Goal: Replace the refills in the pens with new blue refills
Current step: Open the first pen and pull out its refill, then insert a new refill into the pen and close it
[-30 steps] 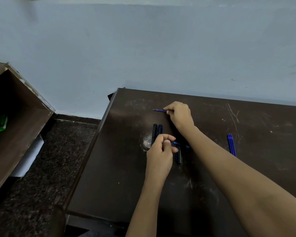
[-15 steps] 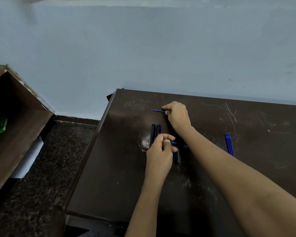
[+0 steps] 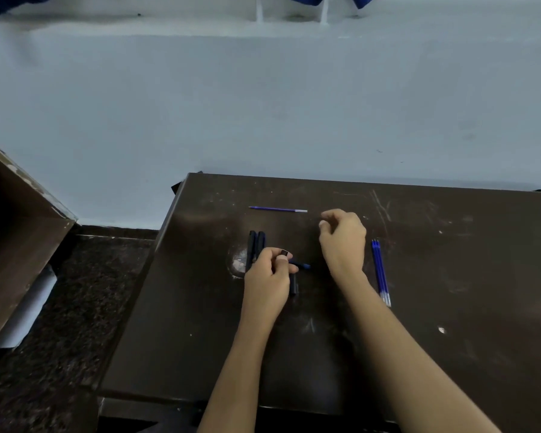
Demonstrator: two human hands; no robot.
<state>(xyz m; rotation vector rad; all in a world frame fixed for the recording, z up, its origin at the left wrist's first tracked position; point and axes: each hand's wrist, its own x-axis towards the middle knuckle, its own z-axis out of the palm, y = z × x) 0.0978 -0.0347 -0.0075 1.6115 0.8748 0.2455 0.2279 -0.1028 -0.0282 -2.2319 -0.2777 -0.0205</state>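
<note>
A thin blue plastic refill [image 3: 278, 209] is lying near the dark brown surface's [image 3: 450, 276] far edge, left hand [image 3: 269, 276] pinching a black pen barrel [image 3: 283, 253], right hand [image 3: 342, 242] hanging loosely curled, empty.

I saw blue refills [image 3: 380, 270] on a dark brown table [image 3: 450, 307]. The pens [image 3: 256, 245] were black, the floor [image 3: 60, 307] speckled dark.

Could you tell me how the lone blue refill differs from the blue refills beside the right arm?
The lone refill lies singly, crosswise, nearer the wall; the grouped refills lie side by side, pointing away, right of the right hand. Both are thin, blue, flat on the table, untouched.
</note>
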